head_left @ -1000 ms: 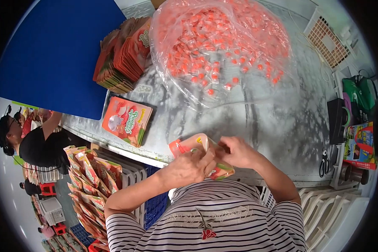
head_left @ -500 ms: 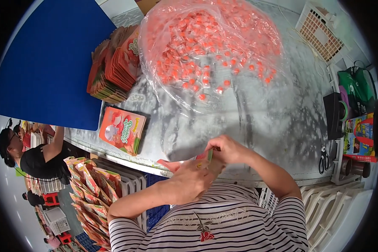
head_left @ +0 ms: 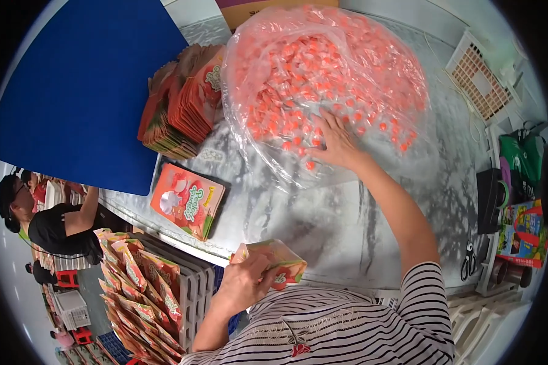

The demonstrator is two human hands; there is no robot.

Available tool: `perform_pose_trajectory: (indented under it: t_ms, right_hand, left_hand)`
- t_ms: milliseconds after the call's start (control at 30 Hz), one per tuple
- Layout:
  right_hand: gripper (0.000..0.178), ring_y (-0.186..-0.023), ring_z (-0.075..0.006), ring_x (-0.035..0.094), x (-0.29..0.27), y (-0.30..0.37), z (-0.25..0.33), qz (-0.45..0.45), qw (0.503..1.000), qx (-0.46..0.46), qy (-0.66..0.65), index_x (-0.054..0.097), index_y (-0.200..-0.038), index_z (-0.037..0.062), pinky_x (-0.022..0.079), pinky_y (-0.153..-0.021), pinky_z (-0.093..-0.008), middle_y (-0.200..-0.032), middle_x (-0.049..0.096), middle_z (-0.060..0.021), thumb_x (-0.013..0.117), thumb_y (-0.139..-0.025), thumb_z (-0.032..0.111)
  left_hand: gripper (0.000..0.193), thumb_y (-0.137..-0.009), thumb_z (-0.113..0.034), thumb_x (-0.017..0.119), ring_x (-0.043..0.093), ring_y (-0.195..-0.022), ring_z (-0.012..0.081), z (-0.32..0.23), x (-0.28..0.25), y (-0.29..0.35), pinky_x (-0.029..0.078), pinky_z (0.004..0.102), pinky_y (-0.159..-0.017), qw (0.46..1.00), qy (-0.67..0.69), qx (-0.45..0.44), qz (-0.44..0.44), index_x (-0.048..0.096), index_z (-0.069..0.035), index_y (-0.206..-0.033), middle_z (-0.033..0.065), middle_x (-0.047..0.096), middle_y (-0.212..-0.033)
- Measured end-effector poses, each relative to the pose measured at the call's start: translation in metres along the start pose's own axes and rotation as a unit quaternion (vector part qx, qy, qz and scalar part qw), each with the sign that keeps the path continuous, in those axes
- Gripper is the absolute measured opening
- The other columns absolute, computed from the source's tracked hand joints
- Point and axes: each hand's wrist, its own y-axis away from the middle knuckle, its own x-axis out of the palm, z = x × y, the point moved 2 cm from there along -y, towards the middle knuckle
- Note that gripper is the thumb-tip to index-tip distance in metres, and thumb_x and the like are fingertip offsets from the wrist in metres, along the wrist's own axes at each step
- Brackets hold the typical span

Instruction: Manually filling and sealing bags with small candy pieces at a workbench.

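My left hand (head_left: pixel 246 285) grips a red and green printed pouch (head_left: pixel 284 261) near the table's front edge. The pouch's top looks spread apart. My right hand (head_left: pixel 337 141) reaches forward with fingers spread, over the near edge of a pile of small orange-red wrapped pieces (head_left: pixel 295 85). Those pieces lie in a large clear plastic bag (head_left: pixel 245 131) opened out on the table. Whether the fingertips touch any pieces is hard to see. Left of the bag, a small stack of flat pouches (head_left: pixel 186 201) lies on the table, and a bigger stack of pouches (head_left: pixel 182 100) stands behind it.
A blue panel (head_left: pixel 79 91) rises at the left. Below it, filled pouches (head_left: pixel 137 286) stand in rows beside white crates (head_left: pixel 198 298). Scissors (head_left: pixel 468 261) hang at the right near a green bag (head_left: pixel 523 155). A white basket (head_left: pixel 478 79) stands far right. A co-worker (head_left: pixel 61 225) is at the left.
My right hand has left the pouch and moved forward to the orange-red pieces, its fingers spreading. The left hand keeps the pouch, now more open and turned. The view has shifted slightly.
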Motion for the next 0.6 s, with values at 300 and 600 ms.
perform_pose_trajectory:
  t_ms: [300,600]
  right_hand:
    - [0.035,-0.116,-0.0362,0.043,0.017,-0.002,-0.007,0.064,0.998,-0.020,0.019,0.058,-0.116,0.0107,0.037,-0.100,-0.0442,-0.127,0.044,-0.0169,0.063,-0.086,0.027]
    - [0.032,-0.126,-0.0360,0.037,-0.016,0.076,-0.008,0.024,0.998,-0.012,0.052,0.058,-0.114,0.0120,0.026,-0.107,-0.0534,-0.131,0.045,-0.0155,0.064,-0.086,0.027]
  left_hand:
    - [0.015,-0.079,-0.011,0.072,0.065,-0.068,0.0332,0.008,0.003,-0.004,0.053,0.0388,-0.058,1.000,-0.004,-0.015,0.005,0.062,-0.005,-0.088,0.0102,0.068,-0.097]
    - [0.014,-0.077,-0.012,0.072,0.065,-0.066,0.0311,0.006,0.005,-0.006,0.052,0.0377,-0.057,1.000,-0.007,0.008,-0.005,0.062,-0.004,-0.085,0.0102,0.067,-0.094]
